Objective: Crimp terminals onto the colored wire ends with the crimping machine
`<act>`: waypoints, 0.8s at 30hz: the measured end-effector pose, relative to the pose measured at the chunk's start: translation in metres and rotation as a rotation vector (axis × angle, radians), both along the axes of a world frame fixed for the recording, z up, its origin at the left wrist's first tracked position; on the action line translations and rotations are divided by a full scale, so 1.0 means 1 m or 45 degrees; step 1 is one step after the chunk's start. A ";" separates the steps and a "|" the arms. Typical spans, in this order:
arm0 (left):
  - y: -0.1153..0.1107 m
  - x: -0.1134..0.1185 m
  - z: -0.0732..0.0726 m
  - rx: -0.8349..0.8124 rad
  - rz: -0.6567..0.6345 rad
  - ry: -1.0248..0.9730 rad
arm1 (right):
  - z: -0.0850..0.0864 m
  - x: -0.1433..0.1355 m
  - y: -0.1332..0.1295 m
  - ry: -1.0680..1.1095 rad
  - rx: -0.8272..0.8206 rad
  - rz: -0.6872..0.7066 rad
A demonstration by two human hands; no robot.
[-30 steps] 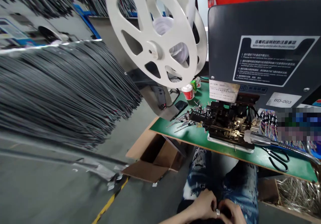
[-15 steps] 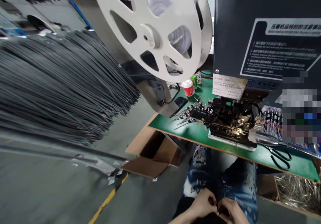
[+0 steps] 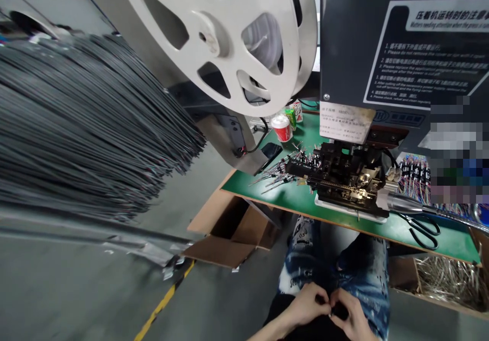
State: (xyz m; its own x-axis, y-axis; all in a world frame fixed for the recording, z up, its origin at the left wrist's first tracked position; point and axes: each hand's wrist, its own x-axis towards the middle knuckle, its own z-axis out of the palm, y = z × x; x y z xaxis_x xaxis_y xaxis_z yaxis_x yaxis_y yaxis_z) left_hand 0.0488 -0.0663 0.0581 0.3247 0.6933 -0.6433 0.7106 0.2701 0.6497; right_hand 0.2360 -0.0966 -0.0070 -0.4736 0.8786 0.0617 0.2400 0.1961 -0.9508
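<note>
Low in the view, over the lap, my left hand (image 3: pixel 310 303) has thumb and forefinger closed in a pinch. My right hand (image 3: pixel 347 309) is also pinched, its fingertips meeting those of the left. Between them is a tiny pale spot, too small to name. Beyond the knees in jeans (image 3: pixel 303 257), a black and brass crimping press (image 3: pixel 347 178) stands on the green table (image 3: pixel 278 198). Scissors with black handles (image 3: pixel 424 230) lie to the right of its base. Wires with dark connectors (image 3: pixel 280 170) lie to its left.
A big white reel (image 3: pixel 217 40) hangs at upper left of the dark machine housing (image 3: pixel 355 35). Grey cables (image 3: pixel 87 127) hang on a rack at left. An open cardboard box (image 3: pixel 221 249) stands on the floor. Another box holds metallic strips (image 3: pixel 451 280). A red cup (image 3: pixel 281 128) stands behind.
The view has shifted slightly, so the reel, machine and table appear a little higher and further left. My hands stay pinched together over the lap with hardly any movement.
</note>
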 end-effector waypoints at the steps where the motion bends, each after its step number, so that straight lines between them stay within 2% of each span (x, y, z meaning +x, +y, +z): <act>1: -0.001 -0.002 0.002 0.020 -0.009 -0.014 | 0.001 -0.002 0.000 0.005 -0.016 -0.014; 6: -0.004 -0.010 0.006 0.060 -0.094 -0.077 | 0.006 -0.007 0.002 0.037 -0.073 -0.019; 12: -0.003 -0.009 -0.009 0.025 -0.147 -0.106 | 0.003 -0.007 0.002 0.059 -0.119 0.032; 16: -0.003 -0.009 -0.014 0.021 -0.157 -0.139 | 0.002 -0.006 -0.001 0.032 -0.237 0.031; 20: -0.006 -0.010 -0.010 0.084 -0.172 -0.179 | 0.006 -0.007 -0.002 -0.021 -0.405 0.037; 24: -0.007 -0.010 -0.001 0.160 -0.197 -0.235 | 0.012 -0.003 0.006 -0.105 -0.450 0.079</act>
State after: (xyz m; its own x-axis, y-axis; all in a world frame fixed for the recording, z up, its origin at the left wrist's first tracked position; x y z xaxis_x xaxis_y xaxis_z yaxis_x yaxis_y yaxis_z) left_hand 0.0393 -0.0737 0.0567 0.5368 0.6970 -0.4754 0.6035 0.0766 0.7937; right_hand 0.2332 -0.0909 0.0054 -0.5177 0.8081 -0.2810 0.3162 -0.1245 -0.9405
